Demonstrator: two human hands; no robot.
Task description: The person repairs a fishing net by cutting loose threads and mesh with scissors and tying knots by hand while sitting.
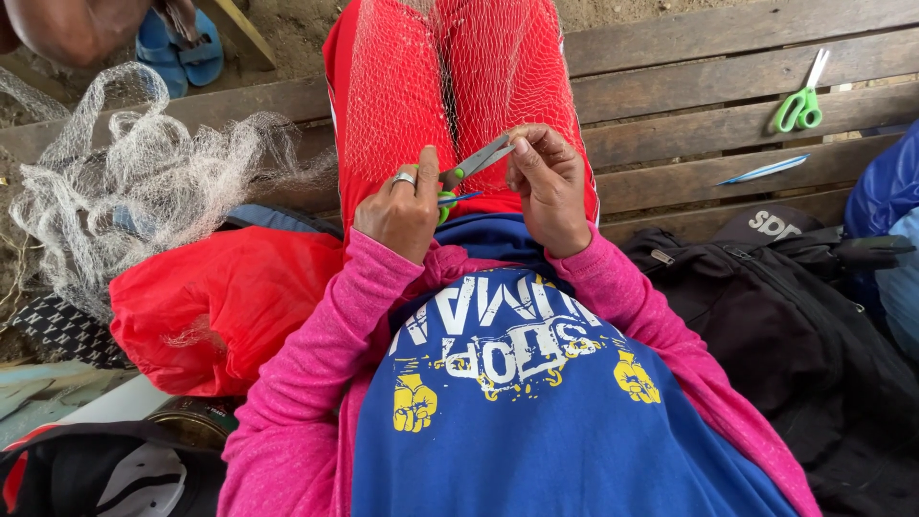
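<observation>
Left hand (402, 213), with metal ring, closed around green-handled scissors (471, 165), steel blades pointing toward right hand (548, 190). Right hand pinching fine white mesh net (450, 77), fingertips together, just beside blade tips. Net draped over red trousers, above the scissors. Left of scissors: crumpled net heap (134, 182). Far right: second scissors (802, 103) on weathered plank worktop (689, 124).

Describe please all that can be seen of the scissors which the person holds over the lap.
The scissors are small, with grey metal blades and green handles that look like plastic. The left hand holds the handles, mostly hidden under its fingers. The blades point up and to the right, slightly parted, their tips meeting the fingertips of the right hand. They lie against the fine net stretched over the red-clad lap.
</observation>
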